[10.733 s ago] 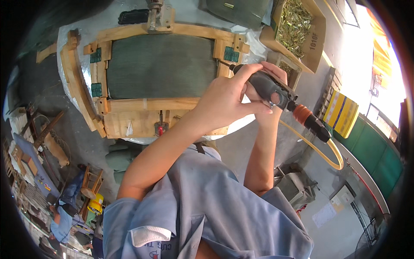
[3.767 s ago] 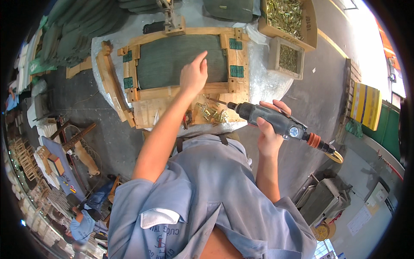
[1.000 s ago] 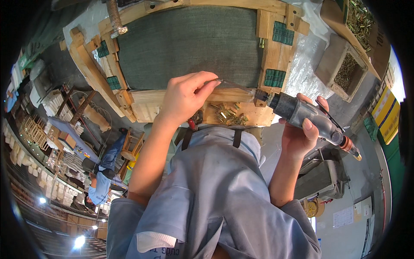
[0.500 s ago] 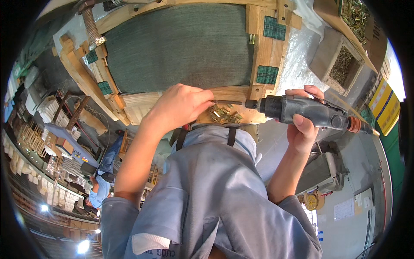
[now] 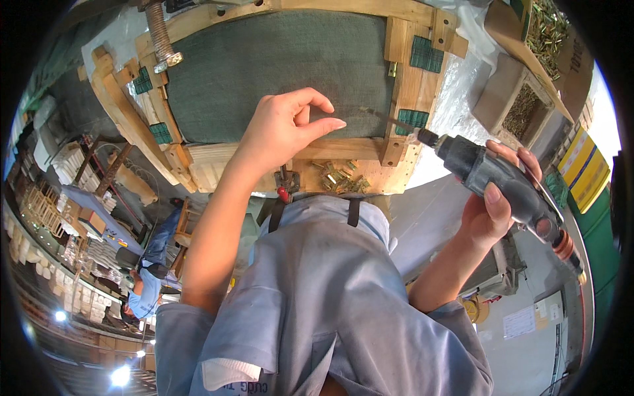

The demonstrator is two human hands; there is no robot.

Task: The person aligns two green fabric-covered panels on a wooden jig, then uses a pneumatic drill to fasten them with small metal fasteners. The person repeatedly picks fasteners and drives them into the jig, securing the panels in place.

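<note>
My right hand [image 5: 492, 204] is wrapped round a black power screwdriver [image 5: 492, 175], whose long thin bit [image 5: 396, 122] points left over the work surface. The bit's far end is blurred. My left hand [image 5: 281, 125] hovers over the near edge of a dark green work surface [image 5: 264, 59]; its thumb and forefinger are apart with nothing visible between them. Below it, several small brass-coloured metal fittings [image 5: 340, 177] lie in a loose pile on a light wooden ledge [image 5: 383, 177].
Wooden rails with green strapping [image 5: 427, 54] border the surface. A threaded clamp screw [image 5: 158, 33] stands at the far left. At the far right are a wooden box of small metal pieces [image 5: 505, 99] and a carton of brass-coloured pieces [image 5: 545, 30]. Another person [image 5: 148, 290] is at left.
The screwdriver has swung away to the right and now tilts, its bit out of my left fingers. My left hand has moved up, and its fingers have opened.
</note>
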